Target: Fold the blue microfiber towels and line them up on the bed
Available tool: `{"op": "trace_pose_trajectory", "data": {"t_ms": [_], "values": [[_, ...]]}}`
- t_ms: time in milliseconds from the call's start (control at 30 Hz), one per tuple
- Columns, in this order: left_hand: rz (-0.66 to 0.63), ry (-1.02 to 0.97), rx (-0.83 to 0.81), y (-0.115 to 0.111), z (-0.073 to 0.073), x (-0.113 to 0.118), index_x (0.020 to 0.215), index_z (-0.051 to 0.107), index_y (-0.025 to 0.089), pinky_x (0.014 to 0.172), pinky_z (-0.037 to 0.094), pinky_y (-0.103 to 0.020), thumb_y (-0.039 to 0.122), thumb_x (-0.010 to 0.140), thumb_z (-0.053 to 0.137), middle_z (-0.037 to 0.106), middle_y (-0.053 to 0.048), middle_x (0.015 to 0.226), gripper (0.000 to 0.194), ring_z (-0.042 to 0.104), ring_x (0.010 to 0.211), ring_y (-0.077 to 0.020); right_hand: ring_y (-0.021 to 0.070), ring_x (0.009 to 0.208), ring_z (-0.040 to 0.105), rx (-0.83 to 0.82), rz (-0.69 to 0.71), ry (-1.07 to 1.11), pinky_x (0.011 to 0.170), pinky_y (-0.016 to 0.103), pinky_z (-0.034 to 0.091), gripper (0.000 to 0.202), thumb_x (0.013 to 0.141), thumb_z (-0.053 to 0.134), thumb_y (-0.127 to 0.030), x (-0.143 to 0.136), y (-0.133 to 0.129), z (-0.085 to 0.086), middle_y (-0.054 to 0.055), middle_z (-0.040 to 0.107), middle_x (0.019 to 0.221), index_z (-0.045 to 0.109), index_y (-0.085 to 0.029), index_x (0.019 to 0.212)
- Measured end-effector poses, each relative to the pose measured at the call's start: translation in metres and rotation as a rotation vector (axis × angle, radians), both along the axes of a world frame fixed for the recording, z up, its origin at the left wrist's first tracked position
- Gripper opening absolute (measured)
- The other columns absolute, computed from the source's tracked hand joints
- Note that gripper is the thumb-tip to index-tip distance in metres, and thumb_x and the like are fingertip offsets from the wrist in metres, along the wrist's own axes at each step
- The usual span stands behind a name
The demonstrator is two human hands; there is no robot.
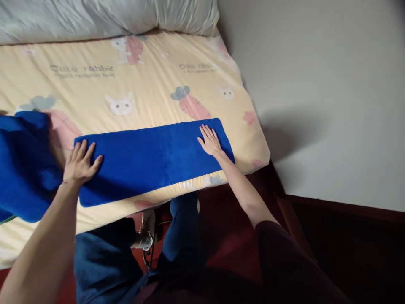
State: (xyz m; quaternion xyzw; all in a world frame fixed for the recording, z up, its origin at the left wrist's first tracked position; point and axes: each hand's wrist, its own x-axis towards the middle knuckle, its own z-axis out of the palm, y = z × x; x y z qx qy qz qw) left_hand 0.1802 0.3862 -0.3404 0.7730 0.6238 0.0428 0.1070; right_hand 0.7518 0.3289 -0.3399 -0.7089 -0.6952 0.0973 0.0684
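A blue towel (pixel 142 158) lies flat in a long rectangle near the front edge of the bed. On its left end rests my left hand (pixel 79 164), fingers spread and palm down, partly over the towel's edge. My right hand (pixel 210 140) presses flat on the right end, its fingers stretched out. Neither hand grips anything. Left of my left hand is a heap of crumpled blue cloth (pixel 25 169), cut off by the picture's edge.
The bed has a yellow sheet (pixel 152 97) printed with rabbits and carrots. A pale, puffy bedding roll (pixel 107 17) runs along the far side. A light wall (pixel 322 84) stands at the right. Below is a dark red floor (pixel 234 240), with my legs against the bed.
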Motion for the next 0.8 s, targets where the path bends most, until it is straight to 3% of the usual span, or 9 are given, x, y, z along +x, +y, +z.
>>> {"op": "trace_pose_trajectory", "data": {"t_ms": [133, 233, 333, 467, 567, 633, 733, 800], "values": [[0.062, -0.044, 0.031, 0.006, -0.002, -0.008, 0.175, 0.011, 0.046, 0.137, 0.015, -0.049, 0.062, 0.097, 0.031, 0.0, 0.01, 0.18, 0.082, 0.011, 0.17, -0.0239, 0.0249, 0.17, 0.019, -0.053, -0.134, -0.021, 0.14, 0.051, 0.012, 0.07, 0.112, 0.032, -0.042, 0.048, 0.03, -0.017, 0.012, 0.023, 0.182, 0.027, -0.011, 0.174], [0.077, -0.103, 0.069, 0.012, -0.006, -0.007, 0.173, 0.009, 0.051, 0.136, 0.014, -0.052, 0.061, 0.093, 0.035, 0.0, 0.015, 0.179, 0.085, 0.016, 0.169, -0.0286, 0.0234, 0.17, 0.02, -0.024, -0.173, -0.065, 0.139, 0.053, 0.013, 0.067, 0.114, 0.029, -0.039, 0.085, 0.036, -0.027, 0.013, 0.023, 0.182, 0.023, -0.013, 0.175], [0.101, -0.1, 0.063, 0.018, -0.007, -0.005, 0.174, 0.012, 0.049, 0.136, 0.013, -0.05, 0.064, 0.093, 0.033, 0.002, 0.016, 0.18, 0.085, 0.017, 0.169, -0.0283, 0.0228, 0.17, 0.019, -0.017, -0.159, -0.105, 0.138, 0.052, 0.013, 0.065, 0.115, 0.024, -0.037, 0.099, 0.039, -0.034, 0.016, 0.022, 0.182, 0.022, -0.011, 0.175], [0.115, 0.002, 0.034, 0.019, -0.004, -0.002, 0.176, 0.015, 0.035, 0.137, 0.012, -0.046, 0.066, 0.098, 0.022, 0.005, 0.008, 0.183, 0.084, 0.014, 0.17, -0.0226, 0.0242, 0.171, 0.016, -0.066, -0.165, -0.124, 0.137, 0.056, 0.011, 0.066, 0.116, 0.019, -0.037, 0.096, 0.043, -0.033, 0.021, 0.018, 0.182, 0.018, -0.006, 0.174], [0.083, 0.091, 0.029, 0.02, 0.0, -0.003, 0.175, 0.022, 0.021, 0.137, 0.016, -0.046, 0.065, 0.1, 0.018, 0.011, -0.003, 0.184, 0.087, 0.017, 0.17, -0.0241, 0.0294, 0.171, 0.014, -0.056, -0.213, -0.127, 0.135, 0.064, 0.01, 0.067, 0.116, 0.023, -0.039, 0.078, 0.033, -0.021, 0.023, 0.016, 0.182, 0.023, -0.003, 0.173], [0.065, 0.137, 0.005, 0.024, 0.005, -0.003, 0.173, 0.025, 0.013, 0.136, 0.017, -0.051, 0.064, 0.101, 0.018, 0.016, -0.011, 0.183, 0.088, 0.019, 0.169, -0.0287, 0.0325, 0.169, 0.018, 0.049, -0.245, -0.08, 0.135, 0.065, 0.016, 0.068, 0.114, 0.029, -0.041, 0.052, 0.009, -0.01, 0.024, 0.022, 0.18, 0.029, -0.003, 0.171], [0.051, 0.163, 0.013, 0.024, 0.014, 0.008, 0.171, 0.027, 0.006, 0.135, 0.015, -0.06, 0.056, 0.105, 0.024, 0.017, -0.019, 0.182, 0.084, 0.014, 0.17, -0.0349, 0.0313, 0.158, 0.042, 0.303, -0.311, 0.157, 0.129, 0.057, 0.038, 0.061, 0.112, 0.038, -0.041, -0.014, -0.056, 0.002, 0.023, 0.047, 0.167, 0.047, -0.011, 0.164], [-0.019, 0.105, 0.082, 0.013, 0.019, 0.027, 0.168, 0.034, 0.004, 0.136, 0.013, -0.061, 0.05, 0.107, 0.027, 0.017, -0.02, 0.181, 0.077, 0.012, 0.17, -0.0349, 0.0286, 0.138, 0.062, 0.412, -0.376, 0.407, 0.115, 0.049, 0.054, 0.053, 0.111, 0.042, -0.042, -0.071, -0.113, 0.004, 0.021, 0.063, 0.148, 0.063, -0.015, 0.152]]}}
